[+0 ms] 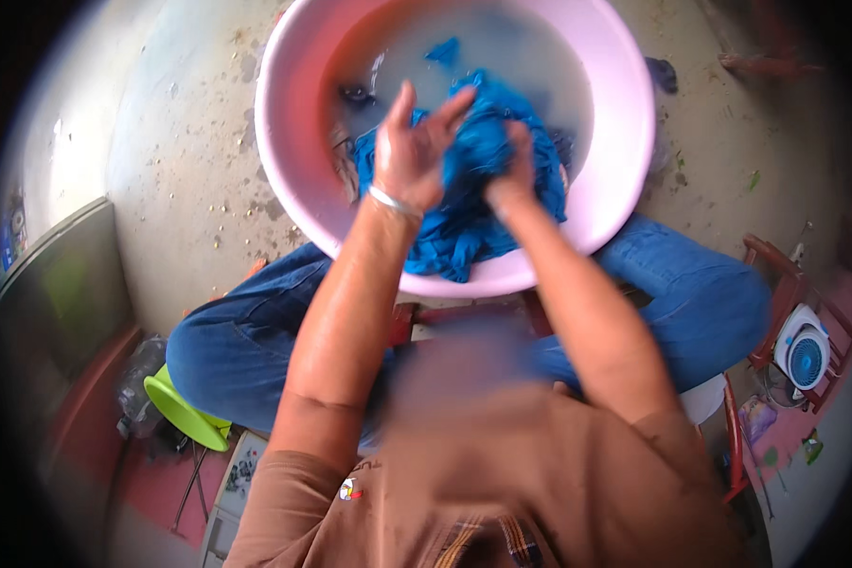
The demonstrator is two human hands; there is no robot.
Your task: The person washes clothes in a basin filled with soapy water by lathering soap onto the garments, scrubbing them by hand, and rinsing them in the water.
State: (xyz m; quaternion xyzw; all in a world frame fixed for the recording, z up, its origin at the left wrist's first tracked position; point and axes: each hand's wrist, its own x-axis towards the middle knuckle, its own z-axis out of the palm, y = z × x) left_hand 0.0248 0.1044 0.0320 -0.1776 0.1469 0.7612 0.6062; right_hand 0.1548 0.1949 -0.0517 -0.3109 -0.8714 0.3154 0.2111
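A wet blue cloth garment point(468, 234) is heaped against the near side of a pink plastic basin point(621, 163), partly in cloudy water point(511, 42). My right hand point(517, 160) is closed around a raised, blurred bunch of this cloth. Just left of that bunch is my left hand point(413, 145), palm turned up and fingers spread, with a silver bangle point(395, 201) at the wrist. Its fingers pass close to the cloth; whether they touch it is hard to tell. Darker cloth point(358, 96) shows in the water around the blue heap.
The basin stands on a wet, spotted concrete floor point(184, 142) between my jeans-covered knees point(710, 298). A green plastic stool or tub point(184, 412) is behind my left knee. On the right, a small white fan point(804, 351) rests on a reddish chair point(774, 305).
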